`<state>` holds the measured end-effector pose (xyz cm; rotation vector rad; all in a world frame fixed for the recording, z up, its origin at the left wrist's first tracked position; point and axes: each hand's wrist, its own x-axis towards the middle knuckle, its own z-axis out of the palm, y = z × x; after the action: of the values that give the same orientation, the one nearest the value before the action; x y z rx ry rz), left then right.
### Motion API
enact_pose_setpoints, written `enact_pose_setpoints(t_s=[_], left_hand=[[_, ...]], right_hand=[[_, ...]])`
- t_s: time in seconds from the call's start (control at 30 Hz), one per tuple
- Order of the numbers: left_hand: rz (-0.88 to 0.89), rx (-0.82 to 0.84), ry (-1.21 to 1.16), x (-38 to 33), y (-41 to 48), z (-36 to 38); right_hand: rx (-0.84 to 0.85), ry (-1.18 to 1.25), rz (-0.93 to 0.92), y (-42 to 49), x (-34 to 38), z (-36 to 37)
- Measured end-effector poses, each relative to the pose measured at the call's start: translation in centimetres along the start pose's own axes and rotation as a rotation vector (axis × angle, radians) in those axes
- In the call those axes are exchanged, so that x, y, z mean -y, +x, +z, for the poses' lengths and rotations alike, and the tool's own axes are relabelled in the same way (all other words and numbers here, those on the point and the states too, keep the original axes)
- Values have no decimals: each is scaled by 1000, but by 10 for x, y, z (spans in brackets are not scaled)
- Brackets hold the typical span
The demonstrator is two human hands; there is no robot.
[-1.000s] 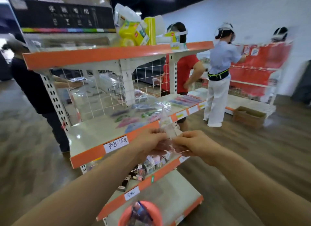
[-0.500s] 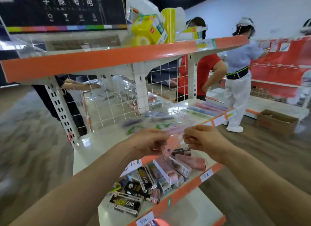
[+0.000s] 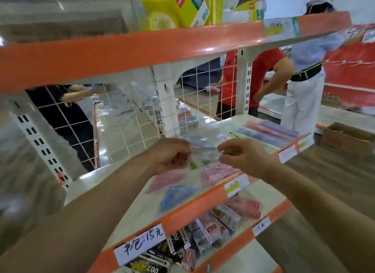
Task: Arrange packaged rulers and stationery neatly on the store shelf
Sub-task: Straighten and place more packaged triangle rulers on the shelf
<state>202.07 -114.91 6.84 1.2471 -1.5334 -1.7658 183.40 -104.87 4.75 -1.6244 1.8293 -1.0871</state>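
I am looking at a white metal store shelf with orange front strips (image 3: 194, 209), backed by white wire mesh (image 3: 125, 134), standing on a brown wood-look floor (image 3: 334, 177). A white handwritten tag (image 3: 140, 245) is reading "书包:15元", and a smaller tag (image 3: 261, 226) is showing "5元". Over the middle shelf, the left hand (image 3: 172, 157) and right hand (image 3: 243, 158) are curling their fingers to pinch opposite edges of a clear plastic stationery packet (image 3: 204, 154) held between them, above pink packets (image 3: 168, 180). Long pastel packaged rulers (image 3: 269, 133) are lying further right.
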Motion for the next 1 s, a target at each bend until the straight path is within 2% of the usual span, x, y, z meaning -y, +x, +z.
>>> enact_pose_setpoints(t_s=[0.1, 0.2, 0.27, 0.4, 0.53, 0.67, 0.87, 1.0], left_hand=[[-11, -89, -58, -13, 25, 1], [2, -158, 40, -21, 47, 2], [30, -214, 199, -23, 63, 3], [111, -338, 669, -18, 97, 8], [76, -432, 954, -6, 125, 11], [41, -453, 1130, 2, 142, 9], [28, -276, 1294, 5, 146, 7], [33, -273, 1403, 7, 149, 6]], right_hand=[[-18, -136, -71, 34, -11, -3], [3, -229, -78, 71, -25, -8], [32, -310, -89, 97, -34, -10], [135, -449, -131, 136, -49, -5], [184, -543, -198, 161, -62, 7], [226, -628, -236, 171, -71, 15], [274, -638, -235, 178, -74, 26], [377, -683, -202, 181, -72, 43]])
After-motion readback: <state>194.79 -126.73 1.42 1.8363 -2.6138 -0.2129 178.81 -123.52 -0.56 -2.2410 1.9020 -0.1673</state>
